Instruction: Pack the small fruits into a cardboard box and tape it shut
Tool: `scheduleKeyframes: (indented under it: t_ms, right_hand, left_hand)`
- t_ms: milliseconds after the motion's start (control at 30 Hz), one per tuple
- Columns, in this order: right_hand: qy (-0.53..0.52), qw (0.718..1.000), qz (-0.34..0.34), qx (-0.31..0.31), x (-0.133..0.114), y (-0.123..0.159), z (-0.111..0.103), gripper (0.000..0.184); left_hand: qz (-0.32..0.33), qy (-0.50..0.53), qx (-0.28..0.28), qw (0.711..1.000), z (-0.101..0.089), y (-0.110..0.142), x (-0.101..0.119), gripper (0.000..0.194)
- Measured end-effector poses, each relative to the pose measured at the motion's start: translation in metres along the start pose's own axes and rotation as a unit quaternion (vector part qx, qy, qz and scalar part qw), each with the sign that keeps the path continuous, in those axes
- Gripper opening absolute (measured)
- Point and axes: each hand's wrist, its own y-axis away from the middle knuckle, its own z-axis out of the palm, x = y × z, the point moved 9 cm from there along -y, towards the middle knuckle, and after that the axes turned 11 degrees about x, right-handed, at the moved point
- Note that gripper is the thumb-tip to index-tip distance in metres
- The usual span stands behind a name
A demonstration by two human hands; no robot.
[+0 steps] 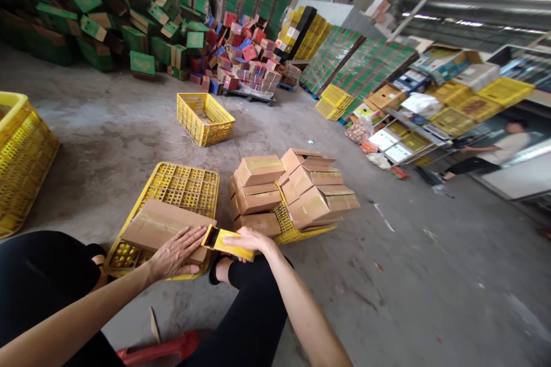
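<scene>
A carton (166,228) lies on an upturned yellow crate (181,186); the left hand (176,253) presses flat on it, fingers spread, grasping nothing; the right hand (248,239) clasps a yellow tape dispenser (226,242) at the carton's right edge; stacked cartons (286,192) sit just right; concrete floor (408,275), warehouse, box heaps behind.

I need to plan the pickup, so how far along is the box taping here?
Done, apparently: a stack of closed boxes on the flat yellow crate. In hand: the left hand presses the brown box on another overturned crate, and the right hand holds a yellow tape dispenser at its edge. What is left cannot be told.
</scene>
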Motion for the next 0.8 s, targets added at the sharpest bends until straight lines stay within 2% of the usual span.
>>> scheduleKeyframes:
  t_ms: [300, 500, 633, 800]
  right_hand:
    - [-0.027, 1.0, 0.008, -0.01, 0.004, 0.008, -0.001, 0.043]
    - [-0.045, 0.998, 0.03, 0.012, 0.023, 0.018, -0.006, 0.043]
    - [-0.049, 0.998, 0.041, 0.028, 0.025, 0.017, -0.001, 0.043]
    - [-0.056, 0.995, 0.063, 0.047, 0.026, 0.013, 0.001, 0.046]
  left_hand:
    - [0.001, -0.003, -0.013, 1.0, 0.002, 0.002, 0.001, 0.096]
    - [0.005, -0.008, 0.007, 1.0, 0.003, 0.002, 0.001, 0.092]
    - [0.016, -0.004, 0.017, 1.0, 0.008, 0.005, 0.001, 0.085]
    - [0.007, 0.0, 0.011, 1.0, 0.015, 0.009, -0.001, 0.085]
